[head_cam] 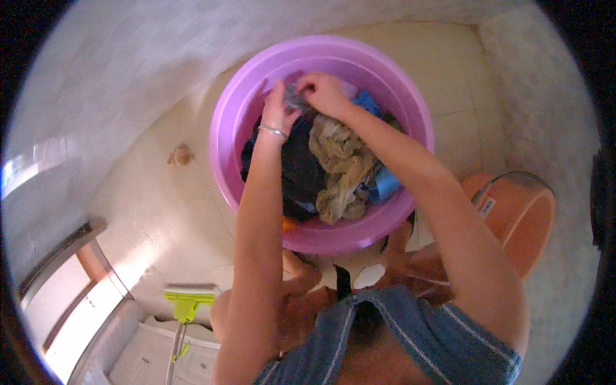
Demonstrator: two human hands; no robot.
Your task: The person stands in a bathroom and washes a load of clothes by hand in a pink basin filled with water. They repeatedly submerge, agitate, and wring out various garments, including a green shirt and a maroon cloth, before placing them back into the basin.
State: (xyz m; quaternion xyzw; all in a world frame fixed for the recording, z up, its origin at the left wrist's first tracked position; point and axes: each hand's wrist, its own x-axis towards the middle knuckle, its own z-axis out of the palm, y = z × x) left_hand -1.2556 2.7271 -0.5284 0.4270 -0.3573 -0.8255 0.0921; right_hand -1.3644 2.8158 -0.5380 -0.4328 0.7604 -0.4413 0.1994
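A wide pink-purple plastic tub (225, 130) stands on the floor before me, with several pieces of cloth heaped inside. Over its far left part, my left hand (278, 109), with a silver bangle at the wrist, holds one side of a small grey cloth (294, 97). The fingers of my right hand (325, 94) pinch the same cloth from the other side. Dark fabric (302, 168) lies below my left hand. Beside it is a crumpled tan, sheer cloth (344, 161). Bright blue cloth (366, 102) shows beyond my right forearm, and a smooth blue item (385, 184) lies near the right wall.
An orange bucket (528, 236) with a dark handle is tipped at my right. To the lower left are a green-headed mop (185, 304) and a bright doorway (82, 322). A small brownish object (181, 155) lies on the tiled floor left of the tub.
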